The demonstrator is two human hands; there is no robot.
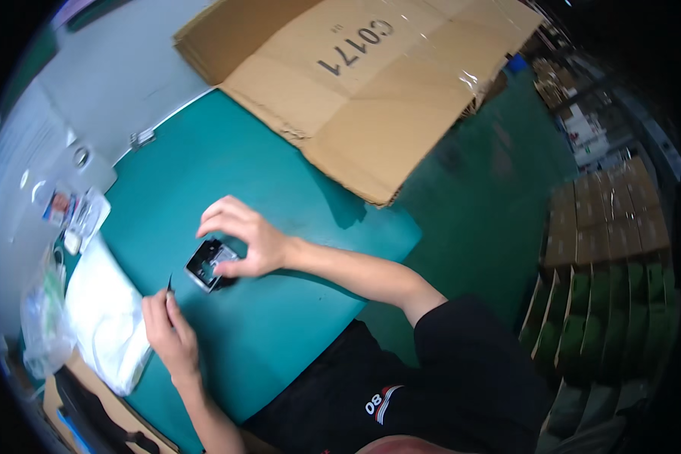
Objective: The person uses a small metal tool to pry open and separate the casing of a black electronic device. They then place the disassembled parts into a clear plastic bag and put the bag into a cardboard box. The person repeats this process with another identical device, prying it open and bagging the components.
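On the green table [227,159] lies a small squarish case [197,266], black inside with a silvery rim. My right hand [253,240] hovers over its right side, fingers curved and apart from the thumb. The thumb tip overlaps the case's edge; whether it presses on it I cannot tell. Nothing shows in this hand's grasp. Nearer to me and to the left, my left hand [170,333] pinches a thin, dark, pointed piece [169,284] between thumb and fingers. Its tip points away from me, just left of the case. What kind of piece it is cannot be made out.
A big cardboard carton [356,98] overhangs the table's far right edge. White sheeting or a bag [106,314] covers the left side, beside a see-through plastic bag [45,321]. A grey wall [121,76] borders the table. Stacked cartons [609,208] stand at the far right.
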